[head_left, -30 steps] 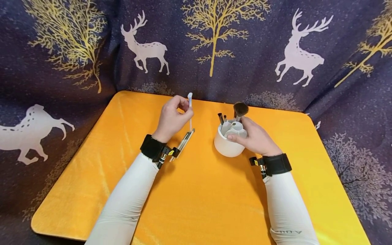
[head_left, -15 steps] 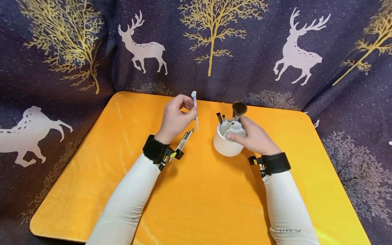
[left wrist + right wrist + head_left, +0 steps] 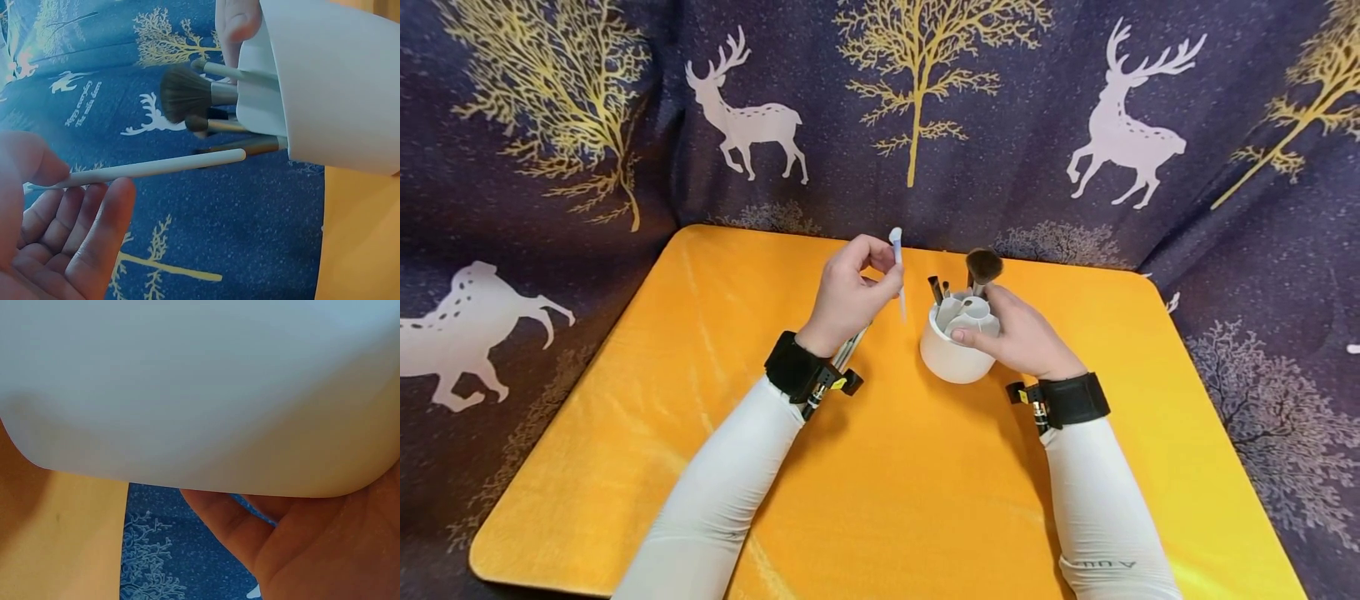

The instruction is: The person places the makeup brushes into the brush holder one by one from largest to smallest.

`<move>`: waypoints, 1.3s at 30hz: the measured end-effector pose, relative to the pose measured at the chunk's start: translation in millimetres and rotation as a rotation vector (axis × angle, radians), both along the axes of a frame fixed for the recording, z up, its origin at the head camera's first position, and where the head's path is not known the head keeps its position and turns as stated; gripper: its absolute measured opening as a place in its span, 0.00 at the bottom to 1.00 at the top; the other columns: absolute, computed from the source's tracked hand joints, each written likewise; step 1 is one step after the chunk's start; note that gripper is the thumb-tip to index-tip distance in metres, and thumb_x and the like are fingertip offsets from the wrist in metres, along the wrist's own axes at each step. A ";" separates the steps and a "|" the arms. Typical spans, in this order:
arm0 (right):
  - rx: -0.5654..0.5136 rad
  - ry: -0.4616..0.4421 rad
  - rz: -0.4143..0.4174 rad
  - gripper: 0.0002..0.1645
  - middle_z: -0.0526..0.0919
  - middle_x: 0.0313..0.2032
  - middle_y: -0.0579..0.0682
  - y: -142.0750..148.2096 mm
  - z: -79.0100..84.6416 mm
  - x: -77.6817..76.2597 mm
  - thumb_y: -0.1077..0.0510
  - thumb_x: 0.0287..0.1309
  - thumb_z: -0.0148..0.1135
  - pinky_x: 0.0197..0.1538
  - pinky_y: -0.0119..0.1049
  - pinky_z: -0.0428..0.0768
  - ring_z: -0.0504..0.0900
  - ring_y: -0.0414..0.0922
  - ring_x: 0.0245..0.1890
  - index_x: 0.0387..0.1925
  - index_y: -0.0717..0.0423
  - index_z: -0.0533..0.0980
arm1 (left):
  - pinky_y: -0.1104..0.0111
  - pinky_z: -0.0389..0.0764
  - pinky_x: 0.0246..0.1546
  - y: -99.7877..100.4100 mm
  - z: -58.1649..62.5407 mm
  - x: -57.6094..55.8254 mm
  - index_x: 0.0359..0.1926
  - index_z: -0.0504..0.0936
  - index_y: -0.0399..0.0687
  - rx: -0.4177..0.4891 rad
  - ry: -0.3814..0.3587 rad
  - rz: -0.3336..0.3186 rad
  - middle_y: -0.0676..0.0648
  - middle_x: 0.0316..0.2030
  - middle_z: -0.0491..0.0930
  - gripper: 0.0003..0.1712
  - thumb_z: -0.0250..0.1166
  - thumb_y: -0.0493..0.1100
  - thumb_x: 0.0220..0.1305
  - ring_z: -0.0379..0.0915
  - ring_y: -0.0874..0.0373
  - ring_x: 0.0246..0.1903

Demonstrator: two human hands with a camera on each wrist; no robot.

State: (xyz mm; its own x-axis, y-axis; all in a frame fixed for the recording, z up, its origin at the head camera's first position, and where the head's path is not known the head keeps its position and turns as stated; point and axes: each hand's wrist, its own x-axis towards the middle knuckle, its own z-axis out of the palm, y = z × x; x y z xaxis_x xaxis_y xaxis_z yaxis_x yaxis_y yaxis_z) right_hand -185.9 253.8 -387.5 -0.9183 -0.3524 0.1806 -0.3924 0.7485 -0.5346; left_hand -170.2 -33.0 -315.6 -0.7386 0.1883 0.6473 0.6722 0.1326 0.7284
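Observation:
My left hand (image 3: 847,292) pinches a slim white makeup brush (image 3: 896,240) between thumb and fingers. The brush is upright, its pale head at the top; in the left wrist view its white handle (image 3: 169,165) points toward the brush holder. That holder is a round white cup (image 3: 953,360) with inner compartments, standing on the table. My right hand (image 3: 1030,335) grips its right side, thumb on the rim and the other fingers mostly hidden behind. Several brushes stand in the cup, among them a large fluffy dark one (image 3: 984,265).
A few thin brushes (image 3: 848,352) lie on the orange-covered table (image 3: 895,500), partly hidden by my left wrist. Behind the far table edge hangs a dark blue curtain (image 3: 850,108) printed with deer and trees.
My left hand has moved right with the brush, closer to the cup, and now covers more of the brushes lying on the table. My right hand stays on the cup.

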 end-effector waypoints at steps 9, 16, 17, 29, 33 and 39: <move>0.019 -0.005 -0.004 0.41 0.74 0.49 0.42 1.1 -1.2 -1.1 0.22 0.48 0.63 0.47 0.46 0.75 0.74 0.43 0.45 0.58 0.37 0.66 | 0.65 0.80 0.28 11.4 -22.3 -17.9 0.41 0.77 0.39 -0.022 0.030 0.039 0.47 0.34 0.78 0.09 0.67 0.34 0.61 0.75 0.57 0.34; 0.019 -0.003 0.002 0.40 0.73 0.49 0.40 1.8 -1.2 -2.4 0.22 0.48 0.63 0.46 0.45 0.75 0.74 0.43 0.45 0.57 0.36 0.66 | 0.68 0.80 0.29 18.4 -39.0 -30.6 0.42 0.77 0.48 -0.046 0.066 0.010 0.55 0.35 0.78 0.09 0.67 0.41 0.63 0.76 0.63 0.36; 0.019 -0.002 0.001 0.40 0.73 0.49 0.40 1.8 -1.0 -2.3 0.22 0.48 0.62 0.46 0.45 0.74 0.74 0.42 0.44 0.57 0.36 0.66 | 0.68 0.80 0.29 19.9 -39.2 -30.6 0.43 0.77 0.48 -0.051 0.073 0.009 0.56 0.35 0.78 0.09 0.66 0.41 0.63 0.76 0.64 0.36; -0.004 0.007 0.011 0.40 0.74 0.48 0.40 1.0 -0.1 -1.6 0.23 0.48 0.64 0.46 0.45 0.75 0.75 0.42 0.44 0.56 0.36 0.66 | 0.69 0.80 0.30 31.2 -46.6 -31.9 0.44 0.77 0.48 -0.060 0.091 -0.008 0.55 0.37 0.78 0.09 0.66 0.42 0.65 0.75 0.64 0.37; 0.003 -0.001 0.006 0.39 0.74 0.48 0.40 2.3 -1.0 -2.5 0.23 0.48 0.63 0.45 0.44 0.75 0.74 0.42 0.44 0.56 0.35 0.66 | 0.70 0.80 0.30 33.9 -49.7 -32.8 0.44 0.77 0.49 -0.080 0.083 -0.007 0.56 0.37 0.78 0.09 0.65 0.44 0.66 0.75 0.65 0.38; 0.010 -0.010 0.006 0.39 0.73 0.47 0.40 2.1 -0.8 -2.2 0.23 0.49 0.62 0.45 0.44 0.75 0.74 0.43 0.43 0.56 0.36 0.65 | 0.71 0.79 0.30 37.0 -55.0 -30.3 0.46 0.78 0.51 -0.164 0.034 -0.050 0.57 0.39 0.77 0.10 0.65 0.47 0.67 0.73 0.66 0.40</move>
State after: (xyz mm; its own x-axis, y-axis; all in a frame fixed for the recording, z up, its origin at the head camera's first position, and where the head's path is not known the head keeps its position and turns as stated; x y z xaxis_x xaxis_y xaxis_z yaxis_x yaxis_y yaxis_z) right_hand -188.1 255.9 -388.3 -0.9179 -0.3596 0.1677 -0.3915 0.7518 -0.5306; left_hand -200.6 4.0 -370.5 -0.7042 0.3293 0.6291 0.7045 0.2137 0.6768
